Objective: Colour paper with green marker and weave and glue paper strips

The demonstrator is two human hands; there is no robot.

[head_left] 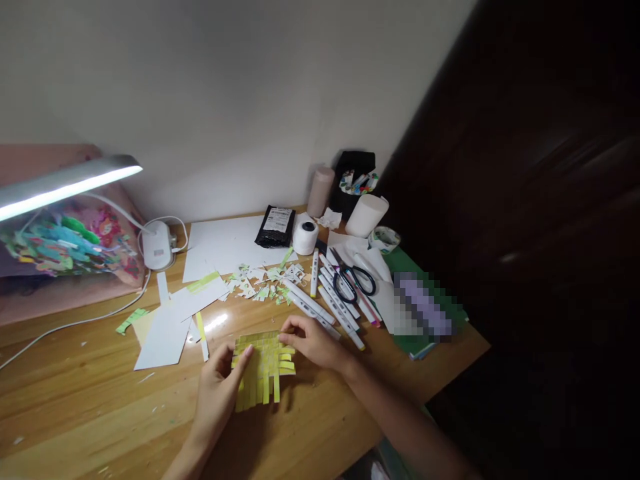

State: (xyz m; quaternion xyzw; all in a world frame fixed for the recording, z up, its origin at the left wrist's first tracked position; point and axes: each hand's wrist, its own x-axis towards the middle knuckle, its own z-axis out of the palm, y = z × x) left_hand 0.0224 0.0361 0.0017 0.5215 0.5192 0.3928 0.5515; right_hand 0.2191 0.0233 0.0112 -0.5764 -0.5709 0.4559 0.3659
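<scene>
Between my hands is a woven mat of yellow paper strips [260, 367], lifted a little over the wooden table. Loose strip ends stick out along its right side and lower edge. My left hand [223, 373] grips the left edge, with the thumb across the front and the other fingers behind. My right hand [310, 340] pinches the upper right corner between thumb and fingertips, close to the strip ends. Nearest to my right hand lie several white markers [345, 313] with coloured ends.
Black-handled scissors [353, 283] lie on the markers. Green and white paper scraps [265, 280] spread across the middle, with white paper sheets [165, 340] to the left. A thread spool [305, 239] and a black packet [276, 227] stand behind. A lit lamp [70, 183] hangs at left.
</scene>
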